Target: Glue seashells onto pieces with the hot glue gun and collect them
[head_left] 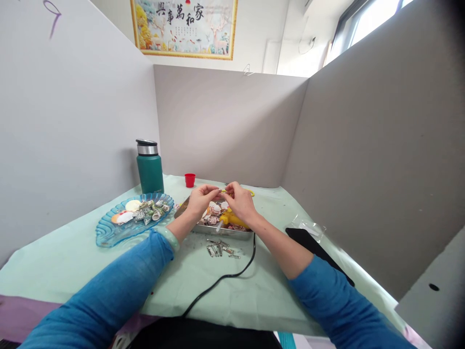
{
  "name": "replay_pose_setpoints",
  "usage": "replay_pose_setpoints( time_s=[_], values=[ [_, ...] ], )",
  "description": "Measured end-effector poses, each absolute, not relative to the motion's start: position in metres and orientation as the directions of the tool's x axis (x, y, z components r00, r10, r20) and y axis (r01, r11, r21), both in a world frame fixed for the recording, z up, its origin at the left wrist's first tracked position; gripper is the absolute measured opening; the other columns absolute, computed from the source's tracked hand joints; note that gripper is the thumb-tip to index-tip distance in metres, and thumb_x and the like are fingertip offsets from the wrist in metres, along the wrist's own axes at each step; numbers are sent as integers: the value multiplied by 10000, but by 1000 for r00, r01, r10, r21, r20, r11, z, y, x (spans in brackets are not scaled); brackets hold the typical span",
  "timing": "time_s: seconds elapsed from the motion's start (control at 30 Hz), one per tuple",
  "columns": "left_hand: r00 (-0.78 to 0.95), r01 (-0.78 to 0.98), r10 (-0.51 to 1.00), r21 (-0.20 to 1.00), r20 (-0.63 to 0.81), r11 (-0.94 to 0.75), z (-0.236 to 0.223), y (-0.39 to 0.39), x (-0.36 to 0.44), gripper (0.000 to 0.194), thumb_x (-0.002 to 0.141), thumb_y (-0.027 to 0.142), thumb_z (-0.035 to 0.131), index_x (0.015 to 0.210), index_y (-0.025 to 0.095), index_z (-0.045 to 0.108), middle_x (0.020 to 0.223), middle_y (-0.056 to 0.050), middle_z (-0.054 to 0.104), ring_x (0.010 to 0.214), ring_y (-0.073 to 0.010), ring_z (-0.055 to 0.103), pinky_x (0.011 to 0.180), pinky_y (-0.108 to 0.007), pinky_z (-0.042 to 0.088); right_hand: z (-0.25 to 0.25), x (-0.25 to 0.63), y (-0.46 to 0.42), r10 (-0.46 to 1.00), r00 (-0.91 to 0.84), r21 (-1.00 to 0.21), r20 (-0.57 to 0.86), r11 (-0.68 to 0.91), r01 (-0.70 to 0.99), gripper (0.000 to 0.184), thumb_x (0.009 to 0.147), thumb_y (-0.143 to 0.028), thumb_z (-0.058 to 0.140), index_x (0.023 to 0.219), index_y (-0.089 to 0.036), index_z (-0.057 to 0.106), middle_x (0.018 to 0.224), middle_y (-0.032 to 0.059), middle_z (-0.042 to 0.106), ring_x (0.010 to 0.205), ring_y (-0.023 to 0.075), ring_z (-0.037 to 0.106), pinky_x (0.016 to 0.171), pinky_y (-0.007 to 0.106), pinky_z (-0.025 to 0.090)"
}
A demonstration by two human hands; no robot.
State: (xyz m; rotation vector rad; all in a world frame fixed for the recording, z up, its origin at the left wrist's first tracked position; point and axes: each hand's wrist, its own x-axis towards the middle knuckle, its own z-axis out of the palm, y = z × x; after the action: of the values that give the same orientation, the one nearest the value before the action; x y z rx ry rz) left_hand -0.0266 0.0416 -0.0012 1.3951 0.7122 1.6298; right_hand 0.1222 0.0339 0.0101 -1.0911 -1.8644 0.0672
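Above a metal tray (225,231), my left hand (202,198) and my right hand (238,201) meet fingertip to fingertip. Both are closed in a pinch, and what lies between the fingers is too small to make out. A yellow loop-ended piece (251,192) shows behind my right hand; I cannot tell whether it is held. Seashells (214,209) fill the tray below. A yellow glue gun (234,220) rests on them, its pale nozzle pointing down to the left, partly hidden by my right wrist. Several small metal pins or clips (220,248) lie in front of the tray.
A blue glass dish (105,236) with shells stands left, before a green bottle (150,172). A red cup (189,180) is at the back. A black cord (225,276) crosses the table's front. On the right lie a black flat object (316,252) and clear plastic bag (308,225). Partitions enclose the table.
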Motion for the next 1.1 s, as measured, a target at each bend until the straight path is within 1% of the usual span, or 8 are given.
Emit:
replay_pose_setpoints(
  time_s=[0.17, 0.47, 0.6, 0.7, 0.8, 0.93, 1.03, 1.1],
  values=[
    [-29, -234, 885, 858, 465, -458, -1, 41, -26, 305, 624, 314, 764, 796, 104, 625, 725, -61, 688, 681, -160, 663, 737, -323, 533, 12, 125, 36, 725, -158, -470, 671, 580, 665, 174, 822, -380, 569, 841, -208, 587, 761, -4, 673, 687, 140, 601, 613, 242, 390],
    [-115, -220, 906, 879, 408, -423, -2, 45, -27, 277, 613, 276, 747, 783, 102, 615, 699, -56, 675, 676, -163, 662, 682, -292, 527, 33, 132, 26, 840, -464, -94, 282, 506, 858, 186, 807, -336, 524, 835, -239, 679, 885, 18, 695, 836, 191, 610, 668, 259, 390],
    [-138, -205, 909, 886, 394, -416, -1, 44, -27, 235, 622, 248, 730, 764, 100, 614, 680, -54, 671, 652, -153, 654, 649, -273, 522, 48, 137, 4, 887, -459, 71, 40, 456, 887, 374, 736, -498, 576, 953, -205, 656, 931, 81, 686, 854, 247, 616, 663, 293, 415],
    [-159, -207, 911, 889, 382, -409, 1, 42, -27, 196, 631, 217, 713, 754, 102, 611, 671, -48, 667, 639, -146, 651, 643, -265, 520, 47, 136, -9, 911, -412, 124, -14, 410, 904, 540, 669, -506, 636, 1099, -182, 596, 984, 118, 674, 887, 274, 618, 669, 308, 423],
    [-166, -210, 913, 891, 372, -402, 1, 41, -27, 177, 638, 201, 700, 756, 104, 609, 670, -44, 665, 641, -144, 652, 642, -261, 520, 38, 137, -10, 942, -333, 139, -27, 334, 932, 514, 677, -511, 620, 1058, -167, 611, 978, 137, 670, 895, 284, 619, 671, 315, 420],
    [-172, -208, 916, 895, 364, -395, 0, 43, -28, 167, 653, 195, 690, 767, 105, 606, 674, -48, 669, 646, -147, 655, 642, -262, 522, 33, 152, 2, 935, -350, -51, 59, 353, 934, 266, 714, -417, 584, 831, -184, 639, 821, 79, 669, 753, 225, 612, 602, 275, 390],
    [-157, -204, 923, 903, 351, -378, 0, 44, -28, 145, 673, 185, 677, 767, 105, 600, 667, -54, 671, 645, -151, 660, 641, -266, 525, 36, 169, 8, 921, -298, -458, 251, 384, 801, 226, 762, -386, 547, 818, -176, 607, 673, 25, 608, 601, 152, 545, 536, 243, 363],
    [-138, -195, 931, 912, 337, -360, 0, 43, -27, 143, 675, 176, 680, 768, 106, 597, 663, -58, 673, 651, -157, 665, 642, -268, 526, 37, 176, 9, 916, -258, -752, 307, 399, 525, 232, 781, -402, 548, 828, -176, 562, 587, -18, 527, 497, 107, 462, 487, 226, 351]
  ],
)
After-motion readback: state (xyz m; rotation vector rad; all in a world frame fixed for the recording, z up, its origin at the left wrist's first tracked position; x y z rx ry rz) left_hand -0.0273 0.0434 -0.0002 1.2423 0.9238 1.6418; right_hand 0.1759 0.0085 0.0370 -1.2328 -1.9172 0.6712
